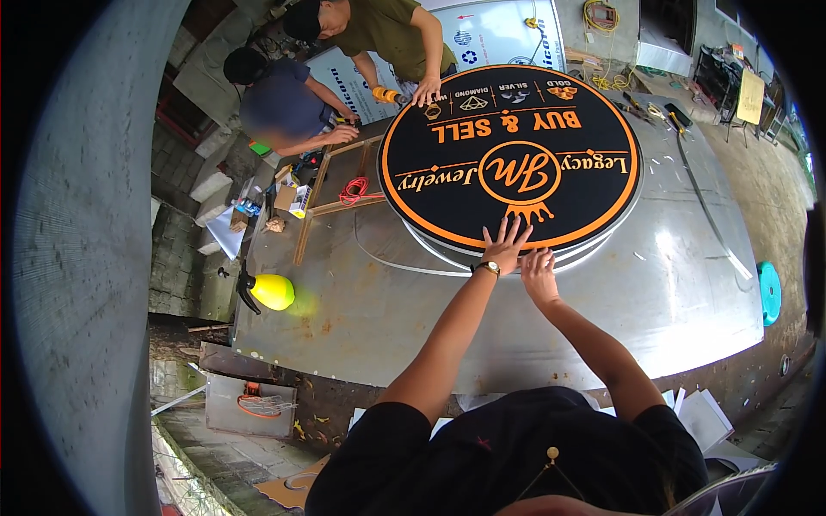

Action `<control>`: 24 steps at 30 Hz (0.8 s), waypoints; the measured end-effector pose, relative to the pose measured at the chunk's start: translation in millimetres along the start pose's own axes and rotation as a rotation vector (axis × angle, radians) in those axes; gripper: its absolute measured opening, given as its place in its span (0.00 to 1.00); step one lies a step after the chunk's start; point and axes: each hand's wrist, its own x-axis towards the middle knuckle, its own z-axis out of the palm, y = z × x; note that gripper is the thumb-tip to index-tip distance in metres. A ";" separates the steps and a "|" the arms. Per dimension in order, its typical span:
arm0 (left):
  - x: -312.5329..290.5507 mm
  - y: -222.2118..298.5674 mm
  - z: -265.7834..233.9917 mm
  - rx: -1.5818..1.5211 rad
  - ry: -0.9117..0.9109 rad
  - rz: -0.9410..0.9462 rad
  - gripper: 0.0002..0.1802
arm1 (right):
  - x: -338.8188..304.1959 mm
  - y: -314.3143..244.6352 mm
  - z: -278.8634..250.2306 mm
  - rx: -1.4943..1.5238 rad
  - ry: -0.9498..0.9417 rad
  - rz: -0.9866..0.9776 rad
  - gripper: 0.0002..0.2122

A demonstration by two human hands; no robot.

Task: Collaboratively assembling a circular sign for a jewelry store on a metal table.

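1. On my feed, the left hand (504, 247) lies flat with fingers spread on the near edge of the round black sign with orange border and lettering (514, 159), grasping nothing.
2. Just beside it, the right hand (539, 273) bends its fingers over the sign's edge; I cannot tell whether it grips.
3. The sign sits ahead of both hands, above a white curved rim (430, 247) on the grey sheet-metal surface (344, 340). I judge that uneven pressure from either hand could tilt or slide it.
4. If it drops at this edge, I'd worry about the right hand's fingers getting pinched.
5. Beyond the left hand, a co-worker in an olive shirt (391, 39) has a yellow handheld tool (387, 95) at the far-left edge; a slip could scratch the face.
6. I can't see the right thumb, the tool's tip, or what joins sign to rim. Farther left, whatever the co-worker in a dark blue shirt (280, 103) handles is too small to identify.
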 end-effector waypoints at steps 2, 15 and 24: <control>0.4 1.1 -1.0 -0.002 -0.006 0.001 0.47 | -0.3 0.6 0.8 0.002 -0.002 0.002 0.16; -2.4 2.7 -0.5 0.005 -0.006 -0.008 0.48 | -2.1 0.4 -1.1 0.002 -0.032 -0.015 0.16; 0.6 1.4 2.5 0.004 0.010 -0.013 0.48 | -0.6 -0.3 0.2 -0.006 -0.033 -0.010 0.17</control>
